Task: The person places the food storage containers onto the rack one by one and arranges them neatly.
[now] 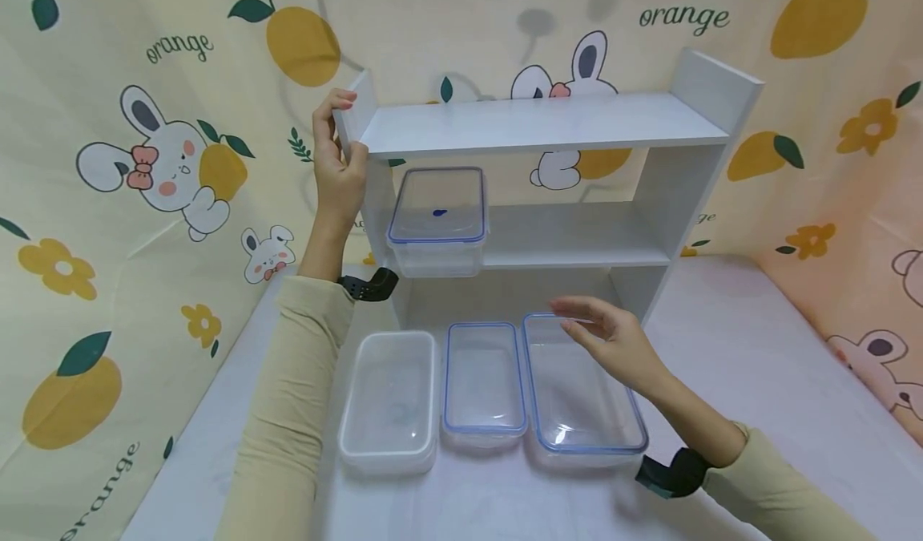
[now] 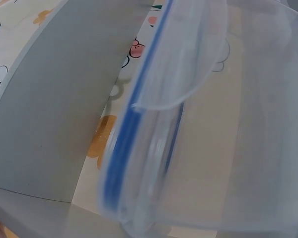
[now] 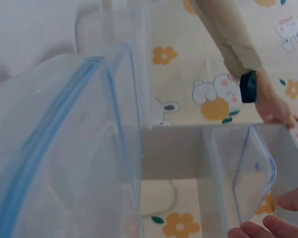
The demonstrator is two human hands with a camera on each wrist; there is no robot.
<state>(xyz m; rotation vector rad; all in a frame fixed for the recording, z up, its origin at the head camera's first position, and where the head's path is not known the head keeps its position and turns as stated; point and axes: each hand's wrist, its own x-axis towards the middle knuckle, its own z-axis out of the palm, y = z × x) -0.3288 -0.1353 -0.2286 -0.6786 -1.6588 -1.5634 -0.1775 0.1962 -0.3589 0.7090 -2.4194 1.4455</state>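
Note:
My left hand (image 1: pixel 339 164) grips the upper left side panel of a white shelf unit (image 1: pixel 548 124), thumb in front and fingers around the edge. A clear container with a blue-rimmed lid (image 1: pixel 437 204) sits on the middle shelf at the left, its front jutting past the shelf edge; it also fills much of the left wrist view (image 2: pixel 268 148). My right hand (image 1: pixel 613 345) is held above the far end of a large blue-rimmed container (image 1: pixel 584 413), fingers loosely bent and holding nothing. Its fingertips (image 3: pixel 283 228) show in the right wrist view.
In front of the shelf, a smaller blue-rimmed container (image 1: pixel 485 381) and a white-lidded container (image 1: pixel 389 397) stand beside the large one on the white table (image 1: pixel 757 381). Behind hangs a fabric backdrop (image 1: pixel 433 20) with rabbits and oranges.

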